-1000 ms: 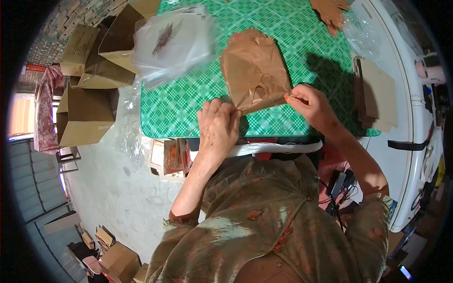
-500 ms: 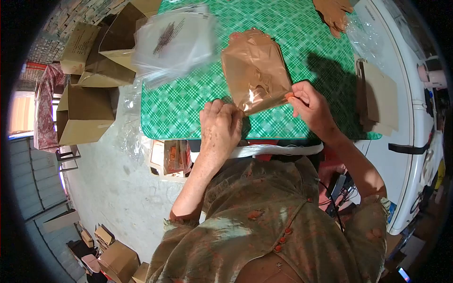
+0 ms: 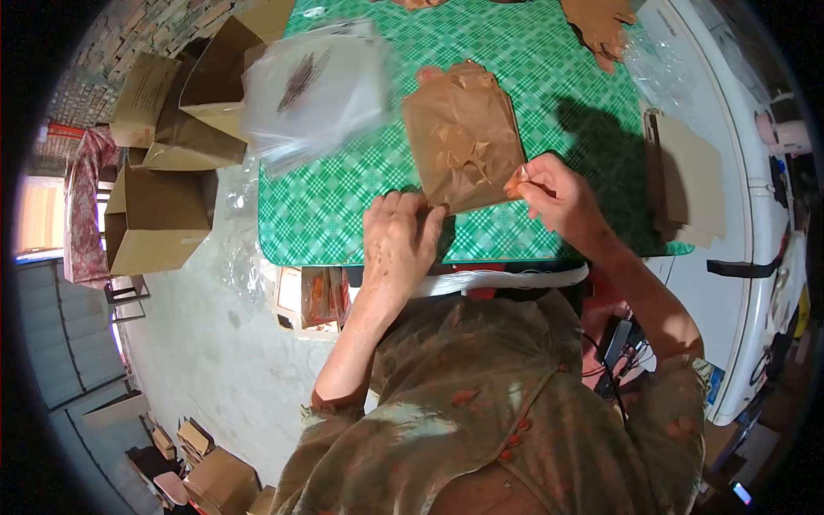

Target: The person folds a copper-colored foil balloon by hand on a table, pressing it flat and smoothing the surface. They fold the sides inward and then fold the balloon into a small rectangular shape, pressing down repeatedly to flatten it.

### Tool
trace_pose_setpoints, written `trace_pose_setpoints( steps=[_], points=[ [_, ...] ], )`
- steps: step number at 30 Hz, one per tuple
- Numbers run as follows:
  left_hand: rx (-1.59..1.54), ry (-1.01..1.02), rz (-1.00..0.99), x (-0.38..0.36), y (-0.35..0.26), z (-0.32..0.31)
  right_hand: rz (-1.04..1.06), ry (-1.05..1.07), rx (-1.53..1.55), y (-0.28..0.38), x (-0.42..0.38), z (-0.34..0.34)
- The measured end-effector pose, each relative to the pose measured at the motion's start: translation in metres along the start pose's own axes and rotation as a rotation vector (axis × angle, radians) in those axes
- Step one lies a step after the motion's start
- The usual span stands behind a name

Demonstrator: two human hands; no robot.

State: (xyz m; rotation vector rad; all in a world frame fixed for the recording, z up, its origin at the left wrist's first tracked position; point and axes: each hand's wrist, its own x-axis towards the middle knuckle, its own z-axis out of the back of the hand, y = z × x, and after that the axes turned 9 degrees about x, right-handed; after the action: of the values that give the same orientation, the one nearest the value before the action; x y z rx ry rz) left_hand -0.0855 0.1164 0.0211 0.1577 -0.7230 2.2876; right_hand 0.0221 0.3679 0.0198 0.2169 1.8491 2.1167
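Note:
A flat brown packet with a shiny, wrinkled, film-like surface (image 3: 463, 137) lies on the green checked tabletop (image 3: 343, 215). What is inside it, if anything, I cannot make out. My right hand (image 3: 554, 197) pinches its lower right corner between thumb and fingers, slightly lifted. At the lower left corner, my left hand (image 3: 399, 236) rests on the table with fingers curled, its thumb tip holding the packet's edge. A stack of clear plastic bags with dark print (image 3: 322, 90) lies to the left of the packet.
Brown glove-shaped pieces (image 3: 598, 30) lie at the far right of the table. Beige card sheets (image 3: 691, 180) stand at the right edge beside a white appliance (image 3: 730, 129). Open cardboard boxes (image 3: 163, 202) are on the left. A white bundle (image 3: 506, 276) lies along the near edge.
My right hand has shifted slightly left with the packet's corner. The glare on the packet's lower part has gone. My left thumb now shows farther out along the edge.

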Motion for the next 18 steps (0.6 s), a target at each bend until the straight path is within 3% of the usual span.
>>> trace_pose_setpoints(
  steps=[5,11,18],
  points=[
    [0.076,-0.008,-0.001,0.003,0.003,-0.006,-0.092,-0.013,0.060,0.003,-0.002,0.000],
    [0.125,-0.037,0.006,0.009,0.000,-0.009,-0.045,-0.035,0.066,-0.002,-0.003,-0.001],
    [0.110,0.061,0.067,0.019,0.009,-0.008,-0.021,-0.038,0.126,-0.007,-0.003,0.000]
  ],
)
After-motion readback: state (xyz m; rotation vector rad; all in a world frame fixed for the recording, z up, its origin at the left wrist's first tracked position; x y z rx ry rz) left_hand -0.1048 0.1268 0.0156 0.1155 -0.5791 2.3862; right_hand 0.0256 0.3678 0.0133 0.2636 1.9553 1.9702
